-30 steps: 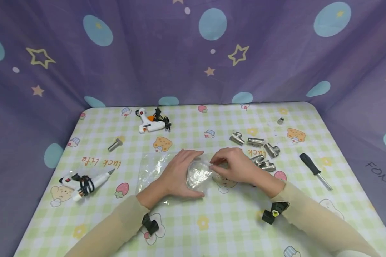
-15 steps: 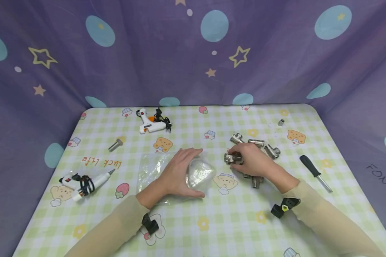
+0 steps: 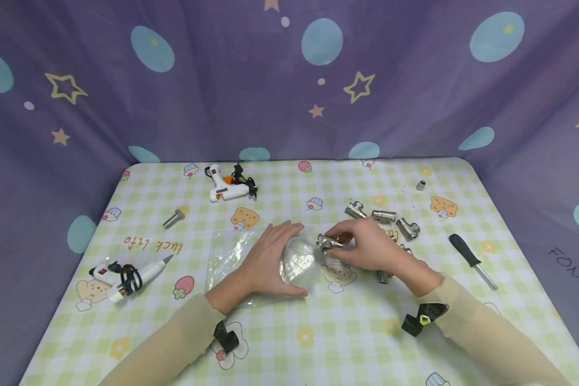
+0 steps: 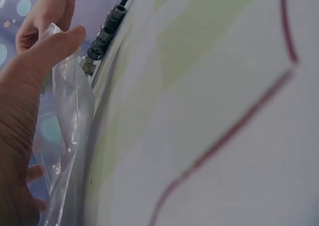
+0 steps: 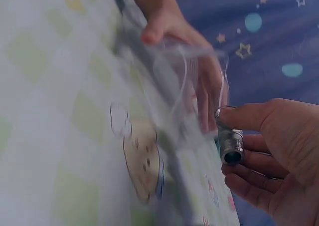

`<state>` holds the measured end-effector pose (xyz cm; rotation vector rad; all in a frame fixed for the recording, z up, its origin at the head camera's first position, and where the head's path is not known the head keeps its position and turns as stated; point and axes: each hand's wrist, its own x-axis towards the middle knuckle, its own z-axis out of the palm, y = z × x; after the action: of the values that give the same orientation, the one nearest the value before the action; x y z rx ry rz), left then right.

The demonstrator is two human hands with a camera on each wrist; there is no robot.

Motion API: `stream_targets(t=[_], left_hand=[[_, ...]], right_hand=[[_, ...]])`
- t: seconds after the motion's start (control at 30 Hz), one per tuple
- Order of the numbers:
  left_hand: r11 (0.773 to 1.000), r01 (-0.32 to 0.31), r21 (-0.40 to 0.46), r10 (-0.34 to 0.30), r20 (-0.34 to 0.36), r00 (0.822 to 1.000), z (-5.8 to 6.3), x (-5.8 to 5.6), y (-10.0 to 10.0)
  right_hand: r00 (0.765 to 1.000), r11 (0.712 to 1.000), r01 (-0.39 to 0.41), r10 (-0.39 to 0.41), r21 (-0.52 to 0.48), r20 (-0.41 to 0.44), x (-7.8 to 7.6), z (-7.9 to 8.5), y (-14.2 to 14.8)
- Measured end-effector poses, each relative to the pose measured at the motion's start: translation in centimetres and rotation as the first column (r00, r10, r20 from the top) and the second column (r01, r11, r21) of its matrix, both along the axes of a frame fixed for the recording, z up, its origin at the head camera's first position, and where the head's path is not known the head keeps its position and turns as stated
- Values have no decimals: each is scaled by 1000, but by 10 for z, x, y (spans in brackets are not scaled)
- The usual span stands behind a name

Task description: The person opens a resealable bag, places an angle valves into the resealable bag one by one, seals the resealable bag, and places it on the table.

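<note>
My left hand curves round the mouth of a clear plastic bag, thumb and fingers spread apart on either side. The bag lies on the table, and its mouth gapes toward the right hand. In the right wrist view, the bag's open rim shows in front of the left hand's fingers. My right hand pinches a silver metal tee fitting between thumb and fingers, right at the bag's mouth. In the right wrist view the fitting shows a hollow threaded end.
Several more tee fittings lie beside and beyond the right hand. A black-handled screwdriver is at the right, a small metal piece at the back right. Two white glue guns and a bolt are on the left side.
My right hand left the bag's mouth, picked up a tee fitting from the group on the right, and carried it left to the bag. My left hand stayed in place.
</note>
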<state>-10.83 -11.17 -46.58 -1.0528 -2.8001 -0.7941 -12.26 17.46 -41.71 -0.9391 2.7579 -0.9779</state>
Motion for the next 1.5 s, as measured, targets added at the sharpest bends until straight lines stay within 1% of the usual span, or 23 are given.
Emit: stream_targets(t=[0.1,0.17,0.3,0.43,0.57,0.67,0.77,0.83,0.97,1.03,1.1,1.17,1.23,1.3,1.37,1.43,1.5], left_hand=[[1000,-1,0,1,-4,1000,-1,-1,0],[1000,-2,-2,2,-7,1000,-2,-2,0],[1000,0,6,0,-18,1000,-2,-3,0],[1000,5,2,-5,-20,1000,-1,-3,2],[1000,9,-3,-9,-14,1000,-2,-4,3],[1000,7,-2,-7,-5,1000,-2,-5,3],[1000,5,-11,-5,0,1000,-1,-4,3],[1000,5,-14,-5,-3,1000,-1,-4,3],[1000,1,-14,-1,-6,1000,0,-4,3],[1000,-2,-17,2,-1,1000,0,-4,3],[1000,-6,-28,6,8,1000,0,-4,4],[999,-10,-31,11,16,1000,0,-4,4],[999,-13,-34,14,21,1000,0,-4,5],[999,-13,-33,13,18,1000,0,-4,5],[999,-15,-35,16,19,1000,0,-3,5],[999,-19,-38,20,21,1000,0,-3,6],[999,-22,-41,24,28,999,0,-2,6]], right_hand=[[999,999,-48,48,-17,25,2,1,-11],[997,998,-65,66,-14,31,3,-1,-19],[997,997,-81,81,1,10,1,-7,-37],[997,997,-78,78,9,-30,0,-15,-53],[999,999,-43,43,-14,-27,0,-22,-63],[998,998,-55,55,-40,4,0,-26,-67],[993,993,-107,109,-52,38,0,-29,-66],[985,987,-149,153,-65,75,-1,-30,-63],[964,974,-199,214,-108,160,-3,-27,-50],[961,973,-192,212,-126,178,-7,-21,-40],[973,980,-155,173,-124,151,-14,-15,-28],[991,991,-82,92,-107,95,-22,-8,-14],[1000,998,7,-5,-70,23,-31,-2,-1],[994,995,94,-95,-26,-46,-39,2,12],[983,987,160,-158,23,-89,-46,4,23],[975,977,201,-192,74,-112,-51,5,31],[972,968,220,-206,118,-114,-55,4,36]])
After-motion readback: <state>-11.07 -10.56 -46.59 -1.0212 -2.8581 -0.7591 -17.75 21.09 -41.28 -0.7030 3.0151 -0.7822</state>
